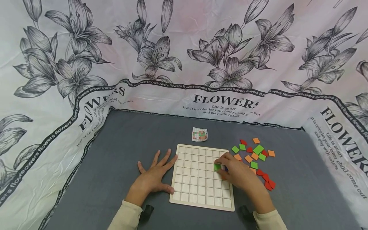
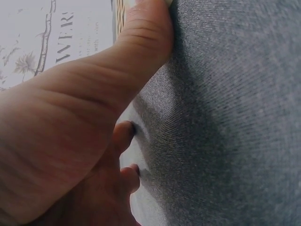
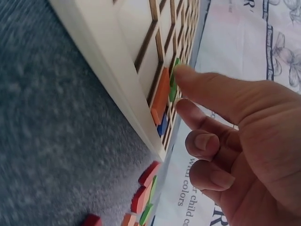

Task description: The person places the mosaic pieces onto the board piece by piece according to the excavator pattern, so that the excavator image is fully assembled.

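A wooden grid board (image 1: 201, 207) lies on the grey cloth. My left hand (image 1: 153, 177) rests beside it with spread fingers, its thumb and a fingertip touching the board's left edge. Over the right part of the grid, my right hand (image 1: 240, 172) pinches a green square tile (image 1: 217, 167) between thumb and index finger, at one of the cells. In the right wrist view an orange tile (image 3: 161, 96) and a blue tile (image 3: 162, 126) sit in cells near that green one. The remaining right fingers are curled.
Loose tiles, orange (image 1: 256, 140), green (image 1: 258, 149) and red (image 1: 269, 184), are scattered right of the board. A small card with a coloured grid pattern (image 1: 199, 134) lies behind it. A flower-printed cloth (image 1: 161, 92) hangs around the back and sides.
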The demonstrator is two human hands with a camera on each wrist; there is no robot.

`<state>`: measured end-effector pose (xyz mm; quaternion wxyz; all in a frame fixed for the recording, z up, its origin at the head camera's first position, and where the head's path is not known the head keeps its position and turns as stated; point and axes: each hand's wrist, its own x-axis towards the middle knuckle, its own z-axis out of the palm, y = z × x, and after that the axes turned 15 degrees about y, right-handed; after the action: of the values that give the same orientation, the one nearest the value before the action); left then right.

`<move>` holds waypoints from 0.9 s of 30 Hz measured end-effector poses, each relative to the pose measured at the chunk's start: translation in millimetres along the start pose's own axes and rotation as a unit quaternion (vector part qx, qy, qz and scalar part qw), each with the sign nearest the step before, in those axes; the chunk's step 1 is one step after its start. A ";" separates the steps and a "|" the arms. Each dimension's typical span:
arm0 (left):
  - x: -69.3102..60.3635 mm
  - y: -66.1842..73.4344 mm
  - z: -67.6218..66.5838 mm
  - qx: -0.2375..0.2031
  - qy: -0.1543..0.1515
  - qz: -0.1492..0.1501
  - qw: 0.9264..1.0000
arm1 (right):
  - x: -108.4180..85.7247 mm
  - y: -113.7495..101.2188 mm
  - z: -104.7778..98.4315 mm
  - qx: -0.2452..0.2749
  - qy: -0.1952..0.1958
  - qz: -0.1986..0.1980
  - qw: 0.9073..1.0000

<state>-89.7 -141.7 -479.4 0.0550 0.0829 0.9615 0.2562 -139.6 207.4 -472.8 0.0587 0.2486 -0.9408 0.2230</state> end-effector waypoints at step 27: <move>0.6 -0.6 0.7 -0.006 0.006 0.001 1.000 | -32.1 55.6 -48.6 -0.079 0.103 0.165 0.978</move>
<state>-90.3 -141.8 -480.3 0.0497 0.0825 0.9600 0.2627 -139.1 286.6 -458.2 0.1374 0.0597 -0.9724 0.1787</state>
